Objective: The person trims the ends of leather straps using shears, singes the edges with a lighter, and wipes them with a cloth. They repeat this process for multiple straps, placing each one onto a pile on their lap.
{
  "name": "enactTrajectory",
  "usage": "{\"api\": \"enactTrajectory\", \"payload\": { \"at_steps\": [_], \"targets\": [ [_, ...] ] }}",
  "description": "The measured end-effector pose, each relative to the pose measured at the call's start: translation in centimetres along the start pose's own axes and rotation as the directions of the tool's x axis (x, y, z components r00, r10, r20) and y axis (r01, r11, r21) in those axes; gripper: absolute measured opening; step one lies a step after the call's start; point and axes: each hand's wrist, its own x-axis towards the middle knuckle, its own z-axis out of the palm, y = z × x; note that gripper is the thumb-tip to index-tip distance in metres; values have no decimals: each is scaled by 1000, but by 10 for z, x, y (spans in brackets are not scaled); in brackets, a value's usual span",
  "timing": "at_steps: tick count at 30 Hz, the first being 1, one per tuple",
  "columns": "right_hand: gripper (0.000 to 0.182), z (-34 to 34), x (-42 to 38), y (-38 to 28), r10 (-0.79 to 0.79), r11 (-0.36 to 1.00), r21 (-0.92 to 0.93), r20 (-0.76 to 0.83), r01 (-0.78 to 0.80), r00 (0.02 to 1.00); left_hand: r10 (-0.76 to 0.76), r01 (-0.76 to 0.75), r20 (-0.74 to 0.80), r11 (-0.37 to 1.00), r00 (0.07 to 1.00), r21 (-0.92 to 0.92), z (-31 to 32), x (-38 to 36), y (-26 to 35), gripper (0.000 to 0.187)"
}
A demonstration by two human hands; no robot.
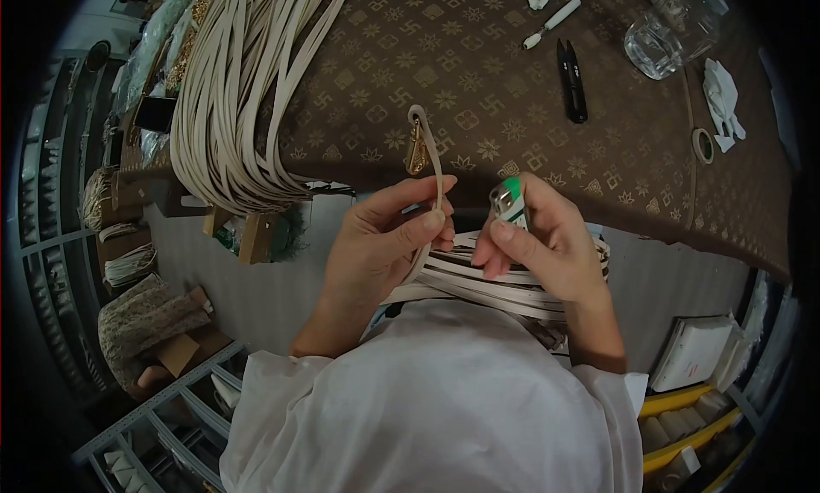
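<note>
My left hand [381, 233] pinches a narrow beige strap [435, 156] between thumb and fingers. The strap's upper end bends over in a loop, and a gold-coloured clasp [416, 155] hangs from it just above the fingers. Closed around a small item [510, 199] with a green part and a clear, shiny end, my right hand [553, 239] is a short way to the right of the strap. It could be a lighter or a small bottle; its lower part is hidden by the fingers. More beige straps [478, 280] lie across my lap below both hands.
A thick bundle of beige straps [226, 109] hangs over the table's left edge. On the patterned brown tablecloth [359, 83] are black thread snips [571, 83], a white pen-like tool [553, 23], a clear bottle [670, 36], a tape roll [702, 145] and crumpled tissue [723, 100].
</note>
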Motion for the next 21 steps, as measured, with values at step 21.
{"api": "enactTrajectory", "payload": {
  "at_steps": [21],
  "targets": [
    [46,18,29,-10,62,903,-400,-239,-156,969,72,-66,-78,995,994,81,-4,2,-5,27]
  ]
}}
